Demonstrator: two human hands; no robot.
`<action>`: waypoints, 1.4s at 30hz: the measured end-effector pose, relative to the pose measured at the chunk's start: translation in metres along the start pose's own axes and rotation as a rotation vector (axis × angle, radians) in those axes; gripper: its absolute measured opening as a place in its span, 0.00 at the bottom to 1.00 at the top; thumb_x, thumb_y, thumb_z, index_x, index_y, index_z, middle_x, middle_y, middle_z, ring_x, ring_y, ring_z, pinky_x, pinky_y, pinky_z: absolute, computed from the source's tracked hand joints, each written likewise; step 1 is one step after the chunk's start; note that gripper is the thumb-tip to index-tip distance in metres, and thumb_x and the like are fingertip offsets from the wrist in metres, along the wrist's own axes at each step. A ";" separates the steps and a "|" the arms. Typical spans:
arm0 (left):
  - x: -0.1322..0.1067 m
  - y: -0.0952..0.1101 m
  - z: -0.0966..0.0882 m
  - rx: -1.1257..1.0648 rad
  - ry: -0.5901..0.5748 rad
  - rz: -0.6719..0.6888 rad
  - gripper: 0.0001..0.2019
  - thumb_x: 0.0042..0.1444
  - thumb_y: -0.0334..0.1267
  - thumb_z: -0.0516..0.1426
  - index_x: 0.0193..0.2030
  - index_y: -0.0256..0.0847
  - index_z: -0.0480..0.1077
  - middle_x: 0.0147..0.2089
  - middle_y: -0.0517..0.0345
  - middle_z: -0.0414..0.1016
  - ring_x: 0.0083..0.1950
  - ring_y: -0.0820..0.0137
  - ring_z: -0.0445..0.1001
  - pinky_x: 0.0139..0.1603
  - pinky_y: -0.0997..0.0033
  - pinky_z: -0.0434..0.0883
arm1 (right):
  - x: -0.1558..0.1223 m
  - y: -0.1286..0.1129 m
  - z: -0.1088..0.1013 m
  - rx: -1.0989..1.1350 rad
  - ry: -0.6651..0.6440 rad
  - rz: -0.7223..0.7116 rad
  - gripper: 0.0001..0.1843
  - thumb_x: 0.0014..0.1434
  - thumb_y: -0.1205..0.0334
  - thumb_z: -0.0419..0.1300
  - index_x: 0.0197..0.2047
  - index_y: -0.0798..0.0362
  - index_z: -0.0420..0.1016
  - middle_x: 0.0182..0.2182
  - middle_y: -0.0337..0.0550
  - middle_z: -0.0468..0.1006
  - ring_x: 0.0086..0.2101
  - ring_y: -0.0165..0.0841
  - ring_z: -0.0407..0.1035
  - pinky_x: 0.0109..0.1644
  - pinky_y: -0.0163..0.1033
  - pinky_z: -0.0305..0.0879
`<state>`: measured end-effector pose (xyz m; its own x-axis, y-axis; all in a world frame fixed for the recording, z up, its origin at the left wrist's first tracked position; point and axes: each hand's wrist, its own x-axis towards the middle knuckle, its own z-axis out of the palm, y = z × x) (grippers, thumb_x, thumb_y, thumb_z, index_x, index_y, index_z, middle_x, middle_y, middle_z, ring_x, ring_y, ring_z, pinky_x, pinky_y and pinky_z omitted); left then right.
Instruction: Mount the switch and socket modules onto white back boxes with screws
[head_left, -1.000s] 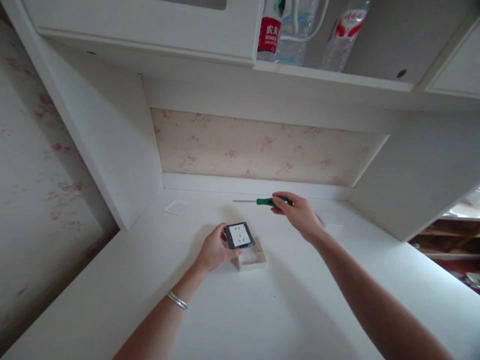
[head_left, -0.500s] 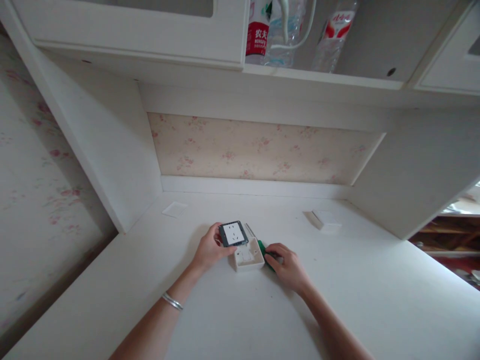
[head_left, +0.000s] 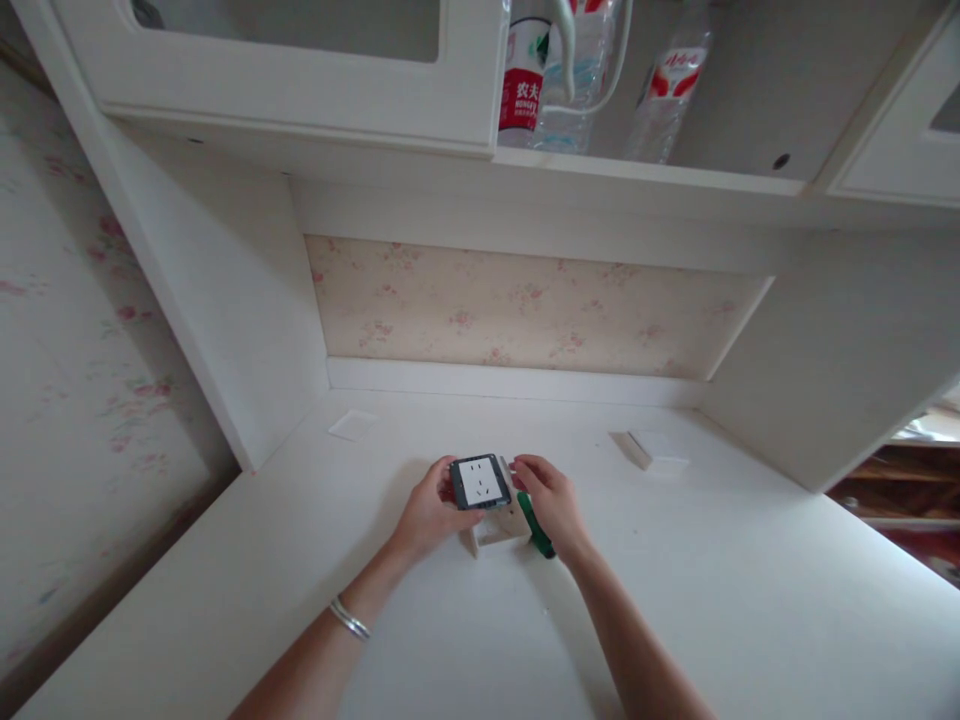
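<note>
My left hand (head_left: pixel 433 510) is closed on the left side of a socket panel (head_left: pixel 480 482) with a dark frame and white face, its face turned up. Directly below the panel, a white mounting box (head_left: pixel 504 530) stands on the desk, partly covered by it. My right hand (head_left: pixel 549 500) is at the panel's right edge, thumb and fingers drawn together; what they pinch, if anything, I cannot make out. A screwdriver (head_left: pixel 535 525) with a green and black handle lies beside the box, under my right hand, its shaft partly hidden.
On the white desk (head_left: pixel 420 640), a thin clear-white square plate (head_left: pixel 352 425) lies back left and a small white box (head_left: pixel 658 452) back right. Cabinet side walls close in both sides. Overhead, a shelf holds plastic bottles (head_left: pixel 521 95) and a white cable (head_left: pixel 622 60).
My right hand has left the screwdriver handle and moved up and left to the panel's edge. The panel, in my left hand, has shifted slightly right over the box.
</note>
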<state>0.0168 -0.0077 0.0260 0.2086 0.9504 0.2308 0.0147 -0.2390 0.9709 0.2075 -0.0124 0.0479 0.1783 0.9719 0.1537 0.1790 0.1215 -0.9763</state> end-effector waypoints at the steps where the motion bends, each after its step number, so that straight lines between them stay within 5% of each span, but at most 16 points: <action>1: -0.001 0.000 0.000 -0.005 -0.009 0.007 0.37 0.37 0.32 0.68 0.55 0.40 0.57 0.47 0.52 0.73 0.47 0.63 0.74 0.47 0.64 0.71 | -0.001 -0.001 0.005 0.058 -0.023 0.023 0.21 0.53 0.46 0.57 0.42 0.55 0.74 0.38 0.47 0.78 0.37 0.36 0.72 0.42 0.40 0.68; 9: -0.006 -0.002 0.003 0.009 -0.069 0.034 0.40 0.39 0.36 0.68 0.58 0.40 0.54 0.49 0.50 0.72 0.49 0.62 0.72 0.49 0.63 0.70 | -0.025 -0.004 0.001 0.295 -0.280 0.214 0.18 0.52 0.51 0.61 0.43 0.52 0.76 0.39 0.44 0.78 0.41 0.37 0.72 0.46 0.41 0.68; 21: -0.010 -0.001 0.006 -0.146 -0.088 -0.048 0.43 0.47 0.37 0.65 0.66 0.38 0.46 0.52 0.47 0.68 0.51 0.62 0.72 0.53 0.62 0.69 | -0.028 -0.003 0.000 0.432 -0.233 0.259 0.16 0.50 0.54 0.64 0.39 0.55 0.78 0.37 0.45 0.79 0.38 0.34 0.72 0.43 0.36 0.67; 42: -0.008 0.018 0.007 -0.316 -0.011 -0.115 0.23 0.50 0.34 0.61 0.54 0.36 0.66 0.50 0.48 0.74 0.51 0.60 0.72 0.52 0.63 0.68 | -0.028 0.002 0.001 0.509 -0.226 0.259 0.15 0.50 0.55 0.65 0.40 0.52 0.78 0.37 0.44 0.79 0.39 0.33 0.72 0.49 0.37 0.67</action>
<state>0.0221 -0.0206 0.0408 0.2336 0.9649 0.1197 -0.2645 -0.0554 0.9628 0.2022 -0.0396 0.0419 -0.0648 0.9947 -0.0800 -0.3372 -0.0973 -0.9364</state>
